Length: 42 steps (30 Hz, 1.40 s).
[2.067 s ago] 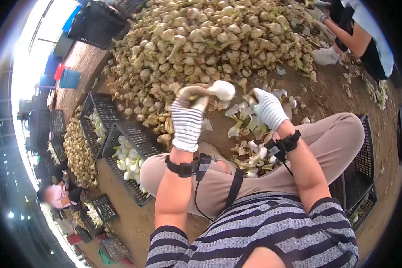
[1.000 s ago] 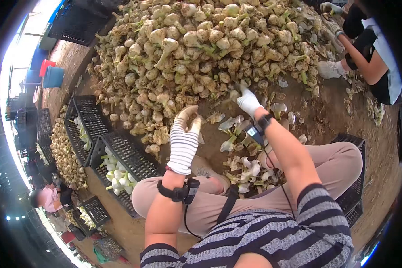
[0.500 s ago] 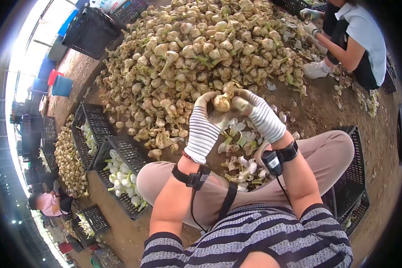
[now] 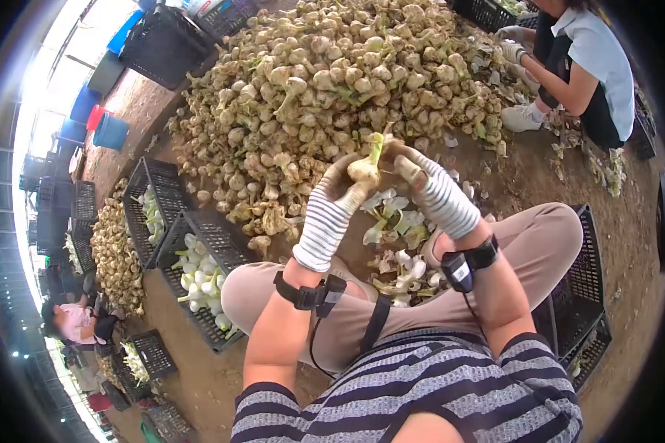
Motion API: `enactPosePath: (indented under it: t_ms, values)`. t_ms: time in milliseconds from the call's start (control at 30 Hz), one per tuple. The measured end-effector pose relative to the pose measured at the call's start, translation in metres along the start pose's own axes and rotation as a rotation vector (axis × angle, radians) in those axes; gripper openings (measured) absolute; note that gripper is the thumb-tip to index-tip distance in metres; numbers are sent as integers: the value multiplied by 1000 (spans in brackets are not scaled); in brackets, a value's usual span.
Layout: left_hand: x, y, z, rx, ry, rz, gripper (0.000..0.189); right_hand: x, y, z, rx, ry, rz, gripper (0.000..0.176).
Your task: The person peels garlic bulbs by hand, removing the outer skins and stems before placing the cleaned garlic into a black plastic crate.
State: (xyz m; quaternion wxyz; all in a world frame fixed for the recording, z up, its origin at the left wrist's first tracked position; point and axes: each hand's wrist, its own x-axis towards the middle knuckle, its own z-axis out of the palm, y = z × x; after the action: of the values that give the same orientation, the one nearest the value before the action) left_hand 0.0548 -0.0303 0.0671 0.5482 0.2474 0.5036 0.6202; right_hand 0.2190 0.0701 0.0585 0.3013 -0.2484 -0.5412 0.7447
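A garlic bulb (image 4: 363, 173) with a pale body and a short green stem is held in front of the heap. My left hand (image 4: 329, 210), in a striped, soiled glove, is closed around its left side. My gloved right hand (image 4: 440, 193) is closed at the stem side, fingers pinching brownish outer skin (image 4: 396, 145) beside the stem. Below my hands, loose peeled-off leaves (image 4: 391, 214) lie on the ground, with whitish garlic pieces (image 4: 406, 269) near my crossed legs.
A large heap of unpeeled garlic (image 4: 303, 88) rises ahead. To the left, a black crate (image 4: 218, 240) holds white garlic, with another crate (image 4: 166, 181) behind it. Black crates (image 4: 580, 280) stand by my right knee. A co-worker (image 4: 595, 81) crouches at upper right.
The bulb has turned in my hands: its green stem now points up and a paler surface shows. Brownish skin is now apart from the stem at my right fingers. The view has shifted slightly.
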Motion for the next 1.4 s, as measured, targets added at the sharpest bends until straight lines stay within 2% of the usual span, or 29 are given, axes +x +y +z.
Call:
enactPosePath:
  t_ms: [67, 100, 200, 333, 367, 400, 467, 533, 600, 633, 667, 733, 767, 800, 833, 867, 933, 967, 1000, 1067, 1100, 1133, 1200, 1233, 1300, 1333, 1400]
  values:
    - [-2, 1, 5, 197, 9, 154, 43, 6, -2, 18, 36, 14, 56, 56]
    - [1, 0, 5, 201, 9, 185, 45, 9, -5, 23, 70, 28, 107, 56]
    - [-1, 1, 2, 219, 4, 227, 43, 20, 13, 26, 22, 51, 68, 51]
    - [-1, -2, -1, 119, -2, 150, 41, 18, 15, 17, 32, -9, 33, 50]
    - [-1, -2, -1, 122, 0, 141, 41, 15, 10, 12, 19, -56, 119, 56]
    - [-1, -1, -1, 126, -2, 135, 41, 14, 10, 7, 24, -50, 121, 56]
    - [-1, 1, 0, 93, 0, 106, 40, 12, 8, -1, -41, -173, 13, 60]
    - [1, 0, -1, 73, -9, 76, 39, 11, 0, -9, -50, -223, 0, 63]
    - [3, -1, -1, 41, 3, 21, 40, 10, -9, -14, -56, -266, 90, 62]
    - [3, 0, 0, 62, 7, 10, 40, 10, -14, -11, 4, -226, 138, 55]
    - [4, 0, 1, 63, 7, 9, 40, 10, -20, -9, 5, -225, 137, 55]
    - [6, -2, 5, 168, -24, 116, 46, 9, -32, -3, -168, -102, 274, 43]
    - [7, -5, 8, 170, -29, 113, 46, 11, -18, -1, -160, -63, 165, 37]
    - [7, -10, 13, 386, -24, 242, 50, 10, -14, -4, -157, -58, 166, 37]
    - [7, -13, 15, 603, -20, 375, 54, 9, -11, -6, -73, -12, 231, 37]
    - [9, -14, 15, 604, -23, 373, 54, 8, -10, -8, 12, 32, 297, 37]
    - [14, -19, 13, 1024, -12, 746, 59, 5, -7, -12, 25, 48, 327, 36]
    - [17, -33, 5, 881, -2, 624, 55, 3, -4, -16, 19, 31, 309, 34]
    - [16, -31, 8, 881, -7, 623, 55, 1, -2, -20, 13, 16, 290, 32]
    - [13, -24, 14, 50, -79, 166, 51, -3, -3, -25, -29, 2, 236, 30]
    - [7, -14, 20, -64, -19, 36, 45, -3, -3, -26, -71, -19, 180, 29]
    - [2, -5, 23, -183, -47, -89, 49, -2, -4, -25, -114, -43, 125, 27]
    - [10, -14, 15, -387, -147, -218, 46, -5, -8, -22, -101, -48, 139, 28]
    - [13, -18, 13, -386, -141, -214, 46, -4, -10, -20, -97, -65, 118, 28]
    - [18, -28, 11, -149, -17, -329, 56, -2, -2, -20, -96, -91, 79, 29]
    - [21, -32, 1, -66, -11, -325, 47, -1, 4, -22, -91, -94, 80, 29]
    - [27, -37, 3, 596, 173, 111, 33, 0, 11, -26, 7, 37, 296, 28]
